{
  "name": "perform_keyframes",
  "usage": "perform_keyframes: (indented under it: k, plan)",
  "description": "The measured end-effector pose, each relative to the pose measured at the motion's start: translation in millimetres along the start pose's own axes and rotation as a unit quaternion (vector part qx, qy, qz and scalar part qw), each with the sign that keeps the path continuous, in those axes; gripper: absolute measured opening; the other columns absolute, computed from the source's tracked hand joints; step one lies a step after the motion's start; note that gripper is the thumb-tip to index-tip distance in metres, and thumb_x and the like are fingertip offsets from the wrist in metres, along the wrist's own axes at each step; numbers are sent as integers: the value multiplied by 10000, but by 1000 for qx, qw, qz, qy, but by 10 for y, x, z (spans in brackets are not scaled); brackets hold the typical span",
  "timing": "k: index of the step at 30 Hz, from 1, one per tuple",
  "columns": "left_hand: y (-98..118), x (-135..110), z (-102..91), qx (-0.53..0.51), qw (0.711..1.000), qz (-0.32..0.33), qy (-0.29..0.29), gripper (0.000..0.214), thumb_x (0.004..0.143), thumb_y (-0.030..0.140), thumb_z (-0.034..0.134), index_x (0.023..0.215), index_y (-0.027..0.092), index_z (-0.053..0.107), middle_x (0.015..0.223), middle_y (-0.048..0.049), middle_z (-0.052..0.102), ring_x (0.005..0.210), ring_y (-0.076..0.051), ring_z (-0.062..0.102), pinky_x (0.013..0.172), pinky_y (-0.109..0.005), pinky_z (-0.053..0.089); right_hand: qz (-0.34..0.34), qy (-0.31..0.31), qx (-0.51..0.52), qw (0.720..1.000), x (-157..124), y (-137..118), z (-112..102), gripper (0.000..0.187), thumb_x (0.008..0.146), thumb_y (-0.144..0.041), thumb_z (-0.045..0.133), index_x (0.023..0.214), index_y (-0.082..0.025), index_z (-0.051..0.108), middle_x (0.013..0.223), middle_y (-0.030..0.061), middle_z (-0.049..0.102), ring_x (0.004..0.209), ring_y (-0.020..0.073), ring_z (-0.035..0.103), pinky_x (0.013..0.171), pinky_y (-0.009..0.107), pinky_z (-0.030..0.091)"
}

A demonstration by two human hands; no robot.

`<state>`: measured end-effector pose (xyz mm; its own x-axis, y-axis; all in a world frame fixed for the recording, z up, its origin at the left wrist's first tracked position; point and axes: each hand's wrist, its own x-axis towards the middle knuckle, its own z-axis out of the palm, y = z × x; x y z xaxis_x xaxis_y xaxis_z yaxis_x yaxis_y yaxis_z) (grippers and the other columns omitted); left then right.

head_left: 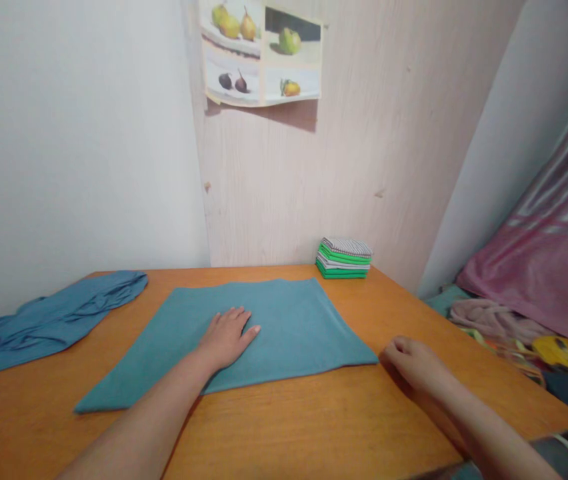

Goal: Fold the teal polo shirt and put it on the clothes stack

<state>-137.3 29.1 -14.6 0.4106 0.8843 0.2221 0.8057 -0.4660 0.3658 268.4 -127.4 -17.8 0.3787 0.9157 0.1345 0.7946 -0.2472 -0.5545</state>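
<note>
A teal cloth (284, 320) lies spread flat in the middle of the orange wooden table (314, 427). My left hand (227, 337) rests palm down on the cloth near its front edge, fingers stretched flat and together. My right hand (411, 363) sits on the bare table just right of the cloth's front right corner, fingers curled under and close to that corner; whether they pinch the cloth is not clear.
A crumpled blue cloth (49, 320) lies at the table's left edge. A small stack of folded green and striped cloths (344, 258) stands at the back right by the wooden panel. Pink fabric (549, 267) and mixed clothes lie beyond the table's right edge.
</note>
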Motion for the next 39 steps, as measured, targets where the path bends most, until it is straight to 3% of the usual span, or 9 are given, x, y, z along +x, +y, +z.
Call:
perform_keyframes:
  k: [3,6,8,11,15,20,25,31,39]
  plan:
    - [27,-7,-17,87,996,9,-24,680,945,654,327,1406,191,515,1530,-125,400,1430,-336,314,1155,-564,188,-22,34,-29,999,-17,-202,-90,337,901,-396,419,695,-211,610,661,40,660,640,195,613,558,290,393]
    - [44,-18,-30,115,993,12,-30,697,958,656,272,1425,190,496,1533,-121,395,1427,-330,321,1147,-555,221,-83,48,-39,995,-29,-504,-76,455,942,-519,359,973,-210,692,988,93,732,917,252,672,776,353,493]
    - [48,-25,-35,119,992,13,-31,704,959,660,259,1431,191,490,1535,-120,393,1428,-330,320,1146,-552,225,-140,43,-51,988,-38,-664,15,582,951,-572,322,1264,-182,622,1306,130,631,1215,279,571,1005,399,436]
    - [51,-33,-42,115,993,14,-31,707,957,665,260,1436,196,485,1542,-119,380,1435,-331,307,1147,-550,221,-188,-26,-95,977,-64,-760,214,752,943,-641,288,1504,-149,383,1570,120,331,1469,295,237,1182,492,213]
    - [53,-49,-49,104,994,14,-38,710,954,669,267,1448,201,472,1552,-115,362,1445,-326,286,1156,-544,204,-136,-135,-158,969,-117,-681,380,799,930,-698,206,1542,-191,289,1612,75,202,1496,301,103,1179,607,79]
    - [59,-80,-60,89,994,22,-54,737,951,686,244,1468,201,444,1568,-110,329,1461,-319,248,1166,-542,176,-106,-160,-189,963,-89,-601,338,828,908,-723,234,1537,-189,302,1612,71,189,1494,307,111,1170,633,73]
    - [83,-99,-134,66,997,12,-40,735,954,689,214,1467,211,435,1573,-106,321,1460,-317,249,1159,-558,180,-126,-120,-148,974,222,-806,379,791,919,-675,284,1497,-145,393,1584,112,284,1485,298,173,1187,566,147]
    - [-1,-161,-206,95,994,-54,-29,775,946,688,217,1480,162,412,1578,-147,295,1467,-345,212,1155,-587,157,-153,-89,-127,976,571,-1118,766,805,942,-628,256,1503,-59,352,1589,155,266,1484,285,176,1194,467,203]
    - [-29,-215,-198,92,993,-56,-50,818,926,724,192,1500,172,377,1588,-136,279,1480,-329,172,1166,-579,145,-184,-75,-223,954,621,-880,1107,832,906,-665,223,1500,-103,380,1575,133,318,1479,314,189,1183,523,215]
